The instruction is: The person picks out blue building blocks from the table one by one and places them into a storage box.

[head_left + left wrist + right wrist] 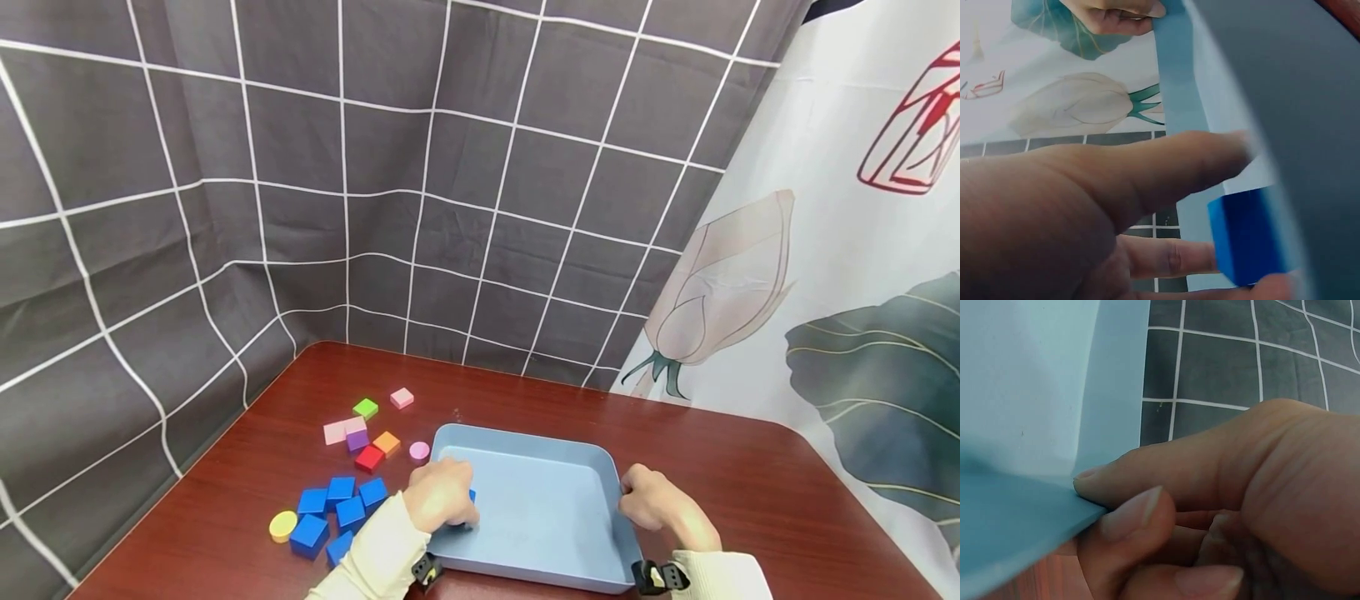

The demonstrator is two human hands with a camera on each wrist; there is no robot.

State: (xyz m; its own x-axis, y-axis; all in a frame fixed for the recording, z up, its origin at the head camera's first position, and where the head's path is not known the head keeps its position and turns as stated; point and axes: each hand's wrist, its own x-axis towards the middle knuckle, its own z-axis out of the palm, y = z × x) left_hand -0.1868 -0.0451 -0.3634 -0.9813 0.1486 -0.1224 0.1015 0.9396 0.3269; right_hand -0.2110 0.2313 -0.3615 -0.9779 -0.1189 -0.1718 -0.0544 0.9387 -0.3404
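A shallow light-blue tray [532,500] lies on the table between my two hands. Over its left side reaches my left hand [441,497], beside a blue cube [1247,237] inside the tray wall. The left wrist view shows the fingers touching the cube while the thumb stays extended above it, with a gap between. In the head view the hand hides most of this cube. My right hand [654,502] pinches the tray's right wall, thumb [1141,478] on the inner side and curled fingers outside.
Several blue cubes [351,513] sit left of the tray, near a yellow disc [282,526]. Farther back are red [369,458], orange [387,442], purple, green [365,407] and pink pieces, plus a pink disc [419,451] by the tray corner. Grid-patterned cloth hangs behind the table.
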